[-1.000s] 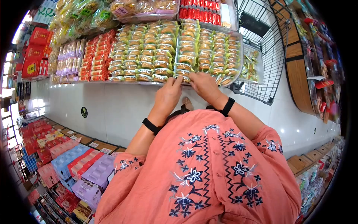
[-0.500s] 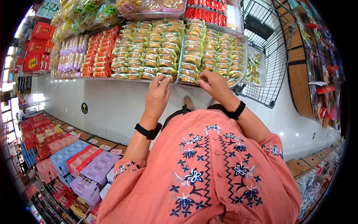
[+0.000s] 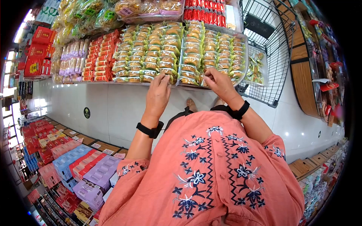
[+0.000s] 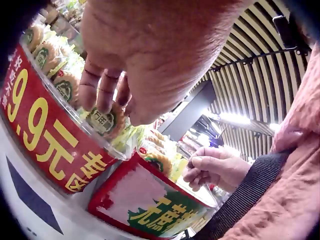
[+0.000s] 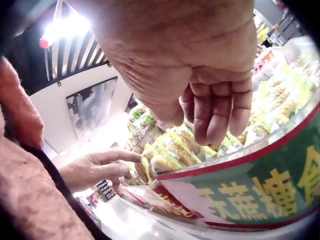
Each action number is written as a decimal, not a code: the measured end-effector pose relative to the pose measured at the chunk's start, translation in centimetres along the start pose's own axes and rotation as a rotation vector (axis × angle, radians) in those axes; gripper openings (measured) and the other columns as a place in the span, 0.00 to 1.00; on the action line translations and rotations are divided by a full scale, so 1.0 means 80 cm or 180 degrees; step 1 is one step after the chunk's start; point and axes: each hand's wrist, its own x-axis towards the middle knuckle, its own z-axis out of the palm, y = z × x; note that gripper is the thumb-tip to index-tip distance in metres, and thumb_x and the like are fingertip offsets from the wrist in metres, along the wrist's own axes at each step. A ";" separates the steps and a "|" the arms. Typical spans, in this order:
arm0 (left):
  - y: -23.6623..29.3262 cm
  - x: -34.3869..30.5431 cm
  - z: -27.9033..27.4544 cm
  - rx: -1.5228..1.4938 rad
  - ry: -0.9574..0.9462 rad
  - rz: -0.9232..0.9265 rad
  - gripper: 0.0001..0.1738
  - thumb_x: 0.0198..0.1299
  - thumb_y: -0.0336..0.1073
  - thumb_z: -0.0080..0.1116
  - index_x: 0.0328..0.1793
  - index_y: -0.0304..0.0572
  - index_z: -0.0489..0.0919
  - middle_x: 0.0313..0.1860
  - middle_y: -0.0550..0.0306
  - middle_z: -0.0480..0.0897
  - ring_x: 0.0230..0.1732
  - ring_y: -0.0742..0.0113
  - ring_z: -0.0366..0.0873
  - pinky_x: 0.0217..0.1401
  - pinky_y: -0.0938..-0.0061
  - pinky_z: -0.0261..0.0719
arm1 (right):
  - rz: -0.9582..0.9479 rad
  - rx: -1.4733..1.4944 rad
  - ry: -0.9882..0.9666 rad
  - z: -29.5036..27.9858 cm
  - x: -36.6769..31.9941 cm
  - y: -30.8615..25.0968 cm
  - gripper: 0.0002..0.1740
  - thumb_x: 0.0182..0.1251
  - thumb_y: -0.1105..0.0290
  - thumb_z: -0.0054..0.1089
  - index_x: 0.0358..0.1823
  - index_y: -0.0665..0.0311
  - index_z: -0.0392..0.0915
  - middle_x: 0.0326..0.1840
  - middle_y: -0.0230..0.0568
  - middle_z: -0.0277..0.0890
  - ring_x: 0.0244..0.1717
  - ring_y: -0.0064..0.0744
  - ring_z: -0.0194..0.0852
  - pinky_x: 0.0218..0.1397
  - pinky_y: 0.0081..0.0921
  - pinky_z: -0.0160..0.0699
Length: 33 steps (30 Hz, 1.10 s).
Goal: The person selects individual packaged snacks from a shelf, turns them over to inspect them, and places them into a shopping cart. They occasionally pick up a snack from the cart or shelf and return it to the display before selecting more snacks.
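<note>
Rows of round biscuits in clear yellow-green wrappers (image 3: 152, 52) fill two adjoining clear-sided bins. My left hand (image 3: 158, 94) is at the front edge of the left bin, its fingers relaxed and bent down over a wrapped biscuit (image 4: 102, 120) in the front row. At the front of the right bin, my right hand (image 3: 221, 84) hangs with loosely bent fingers (image 5: 220, 112) close over more wrapped biscuits (image 5: 175, 145). Neither hand shows a packet in its grasp. The right fingertips partly overlap the bin's rim in the right wrist view.
A wire shopping cart (image 3: 277, 71) stands to the right, with a clear tray (image 3: 260, 77) of small packets inside. Red-wrapped snacks (image 3: 102, 56) lie left of the biscuits. Boxed goods (image 3: 98, 169) line a shelf behind at left. Price signs (image 4: 45, 130) cover the bins' fronts.
My hands, close together at the divider one second ago, have moved apart: the left to the left, the right a little to the right. Over the last half second they barely shift.
</note>
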 end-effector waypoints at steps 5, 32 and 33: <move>0.000 -0.003 -0.003 -0.0086 -0.0011 -0.0022 0.23 0.64 0.27 0.64 0.67 0.41 0.79 0.65 0.47 0.78 0.63 0.44 0.78 0.61 0.59 0.81 | 0.0086 0.0029 -0.0095 -0.007 0.000 -0.004 0.10 0.72 0.65 0.64 0.43 0.64 0.78 0.33 0.46 0.84 0.34 0.48 0.85 0.38 0.38 0.81; 0.058 0.087 0.056 0.0331 -0.0280 0.0660 0.33 0.64 0.35 0.66 0.74 0.34 0.70 0.72 0.41 0.74 0.76 0.44 0.68 0.78 0.52 0.65 | 0.0204 0.0844 0.0140 0.036 0.034 0.029 0.23 0.71 0.70 0.59 0.66 0.70 0.75 0.38 0.51 0.86 0.34 0.43 0.85 0.41 0.36 0.81; 0.059 0.088 0.057 0.0398 -0.0328 0.0660 0.32 0.64 0.35 0.66 0.73 0.34 0.71 0.72 0.42 0.74 0.76 0.45 0.68 0.78 0.52 0.65 | 0.0249 0.0911 0.0146 0.036 0.034 0.030 0.23 0.71 0.69 0.58 0.65 0.70 0.75 0.38 0.51 0.86 0.34 0.43 0.85 0.41 0.36 0.81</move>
